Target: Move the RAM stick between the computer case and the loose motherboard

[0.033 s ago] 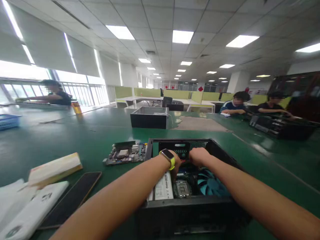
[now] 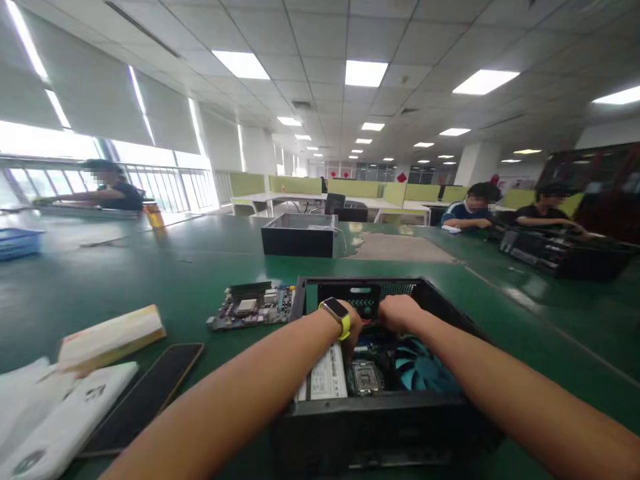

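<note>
A black computer case [image 2: 390,427] lies open in front of me, and both my hands reach into its far part. My left hand [image 2: 354,325], with a yellow-strapped smartwatch [image 2: 336,311] on the wrist, dips beside the white-labelled power supply [image 2: 327,377]; its fingers are hidden. My right hand [image 2: 399,312] is curled closed near the case's back wall, and whatever it holds cannot be made out. Small red wires [image 2: 367,323] show between the hands. Nearer to me are a metal CPU socket [image 2: 367,377] and a blue fan [image 2: 423,367], under my right forearm.
A loose motherboard [image 2: 253,305] lies left of the case. Further left are a phone [image 2: 150,393], a white box [image 2: 113,339] and a white packet [image 2: 70,420]. Behind stands an open metal box [image 2: 299,240] on the green table [image 2: 215,263]. Several people work around it.
</note>
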`<state>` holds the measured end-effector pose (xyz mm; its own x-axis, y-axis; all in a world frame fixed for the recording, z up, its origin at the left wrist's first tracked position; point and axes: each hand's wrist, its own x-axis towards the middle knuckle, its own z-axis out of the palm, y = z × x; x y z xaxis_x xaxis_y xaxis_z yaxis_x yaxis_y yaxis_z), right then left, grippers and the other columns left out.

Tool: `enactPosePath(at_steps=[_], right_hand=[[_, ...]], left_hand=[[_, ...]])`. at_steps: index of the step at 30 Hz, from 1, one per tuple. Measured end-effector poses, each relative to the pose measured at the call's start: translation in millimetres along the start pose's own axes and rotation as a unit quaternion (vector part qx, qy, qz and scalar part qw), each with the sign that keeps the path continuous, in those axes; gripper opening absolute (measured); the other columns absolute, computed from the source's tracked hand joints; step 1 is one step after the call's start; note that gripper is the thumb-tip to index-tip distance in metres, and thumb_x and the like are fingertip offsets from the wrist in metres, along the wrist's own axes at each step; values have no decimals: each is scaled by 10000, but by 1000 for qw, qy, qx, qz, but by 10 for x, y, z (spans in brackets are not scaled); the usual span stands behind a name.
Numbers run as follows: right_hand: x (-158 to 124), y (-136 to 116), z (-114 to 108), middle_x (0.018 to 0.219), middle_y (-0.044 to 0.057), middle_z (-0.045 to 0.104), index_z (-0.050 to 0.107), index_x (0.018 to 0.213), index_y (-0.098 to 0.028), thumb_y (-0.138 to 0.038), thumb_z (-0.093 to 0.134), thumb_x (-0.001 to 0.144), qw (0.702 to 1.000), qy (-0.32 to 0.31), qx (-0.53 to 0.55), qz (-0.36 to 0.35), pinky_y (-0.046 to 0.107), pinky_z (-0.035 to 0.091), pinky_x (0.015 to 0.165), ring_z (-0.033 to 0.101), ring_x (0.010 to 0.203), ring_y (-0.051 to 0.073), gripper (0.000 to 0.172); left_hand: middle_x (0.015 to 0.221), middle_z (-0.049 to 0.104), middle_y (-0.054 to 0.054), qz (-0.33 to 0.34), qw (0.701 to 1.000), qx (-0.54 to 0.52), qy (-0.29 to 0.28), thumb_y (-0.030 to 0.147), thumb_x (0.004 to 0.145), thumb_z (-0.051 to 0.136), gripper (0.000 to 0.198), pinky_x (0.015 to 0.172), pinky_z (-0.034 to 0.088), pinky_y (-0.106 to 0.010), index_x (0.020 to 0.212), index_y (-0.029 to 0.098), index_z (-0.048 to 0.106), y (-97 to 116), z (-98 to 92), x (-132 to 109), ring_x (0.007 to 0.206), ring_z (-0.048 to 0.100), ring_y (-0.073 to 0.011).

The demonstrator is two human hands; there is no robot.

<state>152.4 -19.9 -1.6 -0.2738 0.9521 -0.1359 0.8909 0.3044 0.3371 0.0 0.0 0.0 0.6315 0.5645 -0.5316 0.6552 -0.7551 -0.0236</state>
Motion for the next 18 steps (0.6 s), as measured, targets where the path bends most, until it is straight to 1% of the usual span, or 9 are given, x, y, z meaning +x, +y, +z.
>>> enactPosePath(at_steps=[3, 6, 10, 14, 18], right_hand=[[-38, -1, 0, 941, 161, 688, 716, 912, -160, -214, 551, 718, 1000, -6, 2, -3, 339, 494, 722, 647, 894, 284, 260], [-50, -12, -6, 956, 157, 688, 715, 907, -163, -200, 567, 695, 1000, -12, 4, -2, 354, 494, 720, 642, 906, 295, 261], [-50, -16, -14, 968, 154, 684, 708, 925, -169, -206, 578, 693, 1000, -16, 10, 5, 357, 488, 734, 641, 911, 288, 269], [-47, -10, -11, 975, 158, 679, 706, 930, -166, -217, 574, 698, 1000, -20, 16, 12, 355, 486, 734, 640, 914, 289, 272], [-46, -5, -6, 986, 155, 677, 707, 942, -174, -238, 575, 700, 999, -23, 21, 11, 355, 482, 743, 636, 925, 288, 282]], left_hand=[[888, 729, -72, 14, 997, 28, -64, 379, 398, 824, 582, 683, 516, -312, 924, 148, 729, 23, -34, -19, 720, 640, -224], [917, 723, -81, 14, 995, 28, -90, 380, 423, 817, 585, 702, 514, -315, 945, 133, 724, 50, -67, -49, 765, 643, -239], [843, 728, -74, -12, 996, 9, -90, 384, 453, 805, 495, 717, 511, -331, 880, 143, 740, 76, -97, -83, 750, 645, -250], [830, 727, -66, -7, 996, 18, -93, 381, 442, 809, 506, 717, 505, -323, 884, 145, 738, 75, -100, -83, 769, 639, -250], [811, 725, -76, -8, 996, 12, -83, 366, 420, 820, 488, 704, 507, -332, 839, 128, 742, 62, -83, -60, 754, 637, -258]])
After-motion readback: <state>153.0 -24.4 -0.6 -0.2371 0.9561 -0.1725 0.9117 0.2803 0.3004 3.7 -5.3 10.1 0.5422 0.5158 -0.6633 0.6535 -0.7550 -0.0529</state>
